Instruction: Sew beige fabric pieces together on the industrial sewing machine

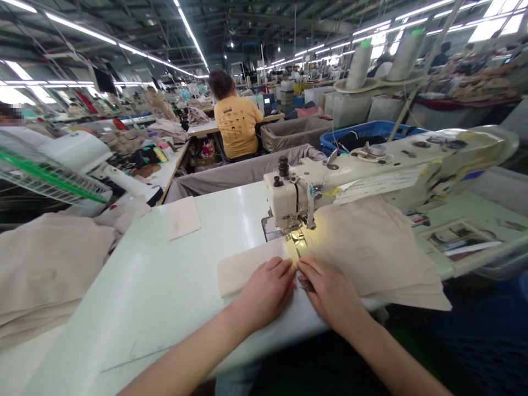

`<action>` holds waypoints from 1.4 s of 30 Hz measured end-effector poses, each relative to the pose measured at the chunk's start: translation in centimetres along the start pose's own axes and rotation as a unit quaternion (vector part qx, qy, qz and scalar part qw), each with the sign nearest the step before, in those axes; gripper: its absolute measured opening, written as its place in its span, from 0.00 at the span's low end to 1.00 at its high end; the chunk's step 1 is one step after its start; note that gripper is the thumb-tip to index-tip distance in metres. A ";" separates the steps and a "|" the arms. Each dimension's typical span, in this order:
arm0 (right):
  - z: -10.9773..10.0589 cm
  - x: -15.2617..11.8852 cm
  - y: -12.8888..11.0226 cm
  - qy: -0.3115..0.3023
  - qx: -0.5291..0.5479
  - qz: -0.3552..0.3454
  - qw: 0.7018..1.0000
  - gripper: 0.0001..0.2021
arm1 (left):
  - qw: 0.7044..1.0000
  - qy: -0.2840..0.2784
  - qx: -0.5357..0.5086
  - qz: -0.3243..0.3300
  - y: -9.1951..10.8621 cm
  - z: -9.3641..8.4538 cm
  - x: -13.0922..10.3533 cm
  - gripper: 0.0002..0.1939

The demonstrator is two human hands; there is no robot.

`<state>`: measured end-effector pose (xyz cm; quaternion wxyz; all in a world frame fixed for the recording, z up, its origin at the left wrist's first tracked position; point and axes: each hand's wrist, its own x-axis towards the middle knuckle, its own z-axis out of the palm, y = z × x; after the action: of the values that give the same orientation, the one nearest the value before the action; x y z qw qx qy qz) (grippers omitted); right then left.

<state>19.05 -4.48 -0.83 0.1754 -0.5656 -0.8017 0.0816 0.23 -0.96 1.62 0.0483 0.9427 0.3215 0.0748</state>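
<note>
Left hand (pixel 269 287), right hand (pixel 333 290) both curled, pinching cloth (pixel 239 269); sewing machine (pixel 284 198) just ahead. Dark tool (pixel 307 285), maybe, under right palm.

On the pale-green sewing table (pixel 165 291), an industrial sewing machine (pixel 284 198) is mounted; a folded beige fabric strip (pixel 239 269), a small fabric square (pixel 184 218) and stacked beige fabric panels (pixel 383 253) are laid.

I see the left forearm (pixel 198 347) and the right forearm (pixel 383 347) bare on my feed, slanting inward from the lower edge so that the hands nearly meet. My left hand (pixel 272 287) is palm down with its fingers bent, and my right hand (pixel 332 289) curls too, its fingertips just beside those of the left
</note>
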 end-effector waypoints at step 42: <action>1.4 1.9 -1.4 -0.019 -0.068 0.065 0.995 0.11 | 0.994 0.104 -0.020 0.036 -7.0 1.1 3.3 0.14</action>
<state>16.73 -3.07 -1.29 0.1160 -0.6257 -0.7698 0.0490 -1.22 6.50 -0.04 0.0307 0.9396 0.2889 0.1808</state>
